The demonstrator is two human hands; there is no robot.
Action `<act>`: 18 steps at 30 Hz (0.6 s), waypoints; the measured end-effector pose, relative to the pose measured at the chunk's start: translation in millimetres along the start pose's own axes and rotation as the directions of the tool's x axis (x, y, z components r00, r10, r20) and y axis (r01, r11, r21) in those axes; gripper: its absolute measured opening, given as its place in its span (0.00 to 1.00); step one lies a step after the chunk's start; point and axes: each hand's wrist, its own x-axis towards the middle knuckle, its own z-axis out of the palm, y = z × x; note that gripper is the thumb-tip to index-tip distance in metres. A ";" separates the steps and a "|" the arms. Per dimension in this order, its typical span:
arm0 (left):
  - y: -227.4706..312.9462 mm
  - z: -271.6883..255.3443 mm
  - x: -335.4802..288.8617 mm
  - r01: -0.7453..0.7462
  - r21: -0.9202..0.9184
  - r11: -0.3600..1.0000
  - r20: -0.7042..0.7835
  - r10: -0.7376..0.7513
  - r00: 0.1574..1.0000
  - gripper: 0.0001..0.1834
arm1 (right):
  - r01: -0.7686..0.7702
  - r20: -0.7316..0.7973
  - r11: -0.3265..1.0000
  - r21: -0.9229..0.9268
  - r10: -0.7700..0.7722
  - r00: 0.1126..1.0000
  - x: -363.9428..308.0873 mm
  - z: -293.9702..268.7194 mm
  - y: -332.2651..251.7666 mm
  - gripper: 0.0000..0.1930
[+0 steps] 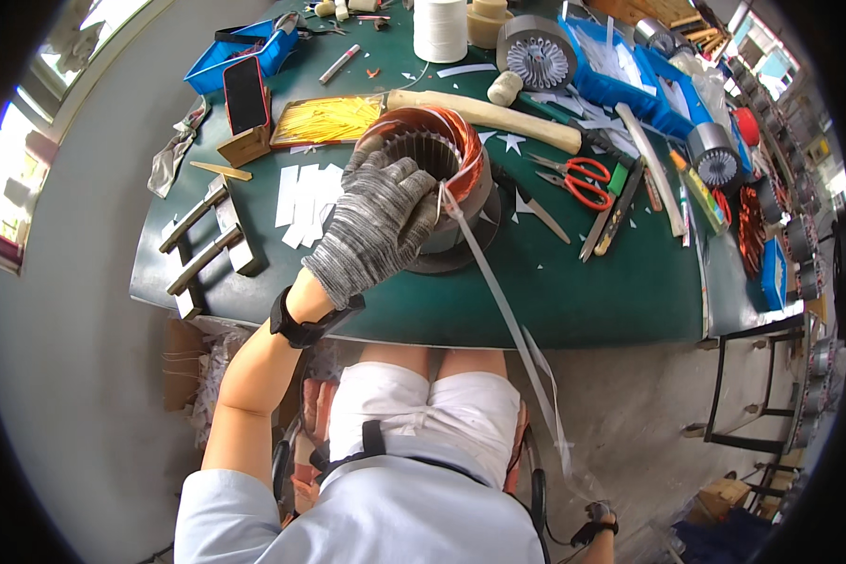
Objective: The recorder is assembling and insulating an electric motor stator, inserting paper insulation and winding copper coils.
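Observation:
My left hand (pixel 371 221), in a grey knitted glove, rests over the near-left rim of a motor stator (pixel 461 226). Its fingers curl onto the ring of copper windings (pixel 465 141), and the thumb presses at the near side. The stator stands upright, its slotted bore facing up. From the windings by my thumb, a long white tape (pixel 498 291) runs down past the table edge to the lower right. There my right hand (pixel 599 514) is stretched far out to the side, small and dim, apparently closed on the tape's far part.
On the green table (pixel 573 310) lie red-handled scissors (pixel 578 179), a wooden-handled mallet (pixel 498 117), white paper strips (pixel 305 202), a tray of yellow strips (pixel 324 120) and a metal frame (pixel 211 240). A phone (pixel 245 96) leans behind. Blue bins (pixel 620 70) stand right.

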 end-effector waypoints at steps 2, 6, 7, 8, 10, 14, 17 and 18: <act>-18.0 2.9 -17.3 0.097 -0.087 0.992 0.047 -0.093 0.995 0.08 | 0.422 0.073 0.150 -0.894 -0.881 0.467 38.9 -20.5 -19.8 0.25; -7.1 -0.7 -12.1 0.049 0.019 0.999 -0.014 -0.049 0.999 0.09 | 0.911 -0.293 0.280 0.304 -0.882 0.369 -217.9 -65.1 -373.3 0.12; -7.3 0.4 -11.3 0.041 0.020 0.999 -0.046 -0.040 0.998 0.09 | 0.943 -0.328 0.086 0.321 -0.924 0.196 -261.8 -55.6 -423.0 0.12; -7.7 5.2 -10.1 0.037 0.012 0.999 -0.076 -0.036 0.996 0.09 | 0.988 -0.351 -0.132 0.083 -0.932 -0.095 -293.2 -39.0 -464.1 0.13; -2.7 12.8 -3.5 0.040 -0.036 0.999 -0.093 -0.044 0.995 0.09 | 0.941 -0.217 -0.184 0.284 -0.968 -0.124 -327.1 -2.7 -515.1 0.15; -14.2 6.9 -9.6 0.037 -0.031 0.999 -0.030 -0.038 0.999 0.09 | 0.587 0.224 0.400 0.704 -0.909 0.351 -268.4 5.4 -447.9 0.25; -24.6 3.4 -24.1 -0.170 0.146 0.975 -0.090 0.184 0.979 0.10 | 0.779 -0.424 0.382 0.498 -0.677 0.602 -190.4 -28.7 -304.2 0.21; -22.5 5.8 -18.8 -0.172 0.138 0.975 -0.093 0.185 0.978 0.10 | 0.583 -0.355 0.603 0.545 -0.464 0.812 -154.2 -44.0 -260.7 0.20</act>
